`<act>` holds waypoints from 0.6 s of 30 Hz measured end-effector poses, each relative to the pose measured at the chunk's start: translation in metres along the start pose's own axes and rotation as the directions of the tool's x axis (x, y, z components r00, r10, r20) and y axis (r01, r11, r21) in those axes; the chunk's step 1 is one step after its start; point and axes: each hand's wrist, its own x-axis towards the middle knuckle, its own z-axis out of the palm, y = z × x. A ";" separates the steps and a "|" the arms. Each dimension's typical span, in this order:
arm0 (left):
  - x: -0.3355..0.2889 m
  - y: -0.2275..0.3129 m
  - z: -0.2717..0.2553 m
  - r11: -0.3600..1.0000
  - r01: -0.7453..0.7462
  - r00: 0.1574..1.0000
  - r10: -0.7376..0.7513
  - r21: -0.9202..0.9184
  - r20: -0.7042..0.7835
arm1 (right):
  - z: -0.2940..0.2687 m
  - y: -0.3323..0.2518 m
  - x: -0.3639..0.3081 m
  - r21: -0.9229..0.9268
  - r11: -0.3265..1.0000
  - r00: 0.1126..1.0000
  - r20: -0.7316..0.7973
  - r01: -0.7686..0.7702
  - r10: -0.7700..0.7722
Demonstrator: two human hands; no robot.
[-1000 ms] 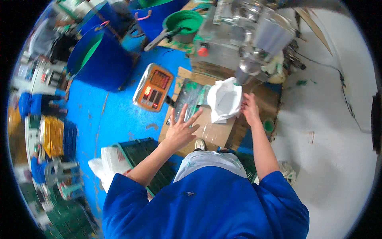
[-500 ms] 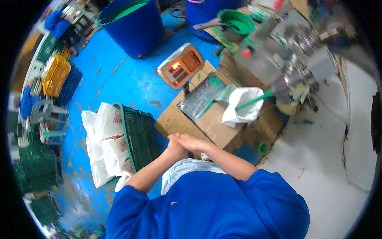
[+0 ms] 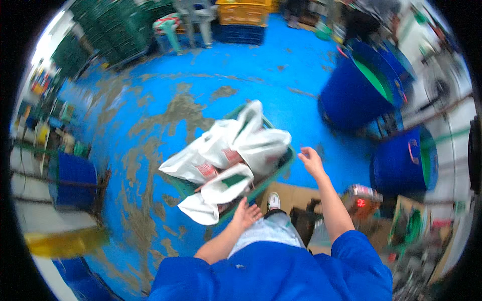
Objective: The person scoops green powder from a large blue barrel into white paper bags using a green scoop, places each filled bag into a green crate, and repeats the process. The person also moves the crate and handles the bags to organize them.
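White plastic bags with red print fill a dark green crate on the floor before me. The nearest bag leans over the near rim, its handle loop standing up. My left hand is at the crate's near edge, palm up and fingers spread, with nothing in it. Off the crate's right corner, my right hand hovers with its fingers stretched out and apart, holding nothing. What the bags contain is mostly hidden.
Blue tubs with green contents stand at the right. A scale with a red display and a work surface lie right of my legs. A yellow crate and a plastic stool are far ahead; a blurred yellow object is at left.
I have turned left, from the scale and cardboard to the crate of bags. My hands, together before, are now apart, the right one reaching past the crate's corner.
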 end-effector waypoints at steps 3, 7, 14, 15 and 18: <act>0.017 -0.013 0.002 0.961 -0.034 0.999 0.025 -0.276 -0.038 | 0.028 0.016 0.096 -0.082 0.996 0.990 0.140 0.039 -0.027; 0.030 -0.034 0.010 0.841 -0.107 0.994 0.073 -0.530 -0.085 | 0.087 0.023 0.179 -0.143 0.976 0.880 0.469 0.162 -0.078; 0.025 -0.031 0.027 0.647 -0.142 0.982 -0.005 -0.749 -0.190 | 0.131 -0.001 0.189 0.207 0.902 0.773 0.606 -0.380 0.187; 0.021 -0.021 0.028 0.668 -0.146 0.985 0.031 -0.730 -0.169 | 0.132 -0.005 0.186 0.258 0.899 0.789 0.598 -0.354 0.139; 0.015 0.018 0.028 0.743 -0.275 0.917 0.011 -0.611 -0.399 | 0.150 -0.020 0.185 0.370 0.838 0.829 0.535 -0.400 0.160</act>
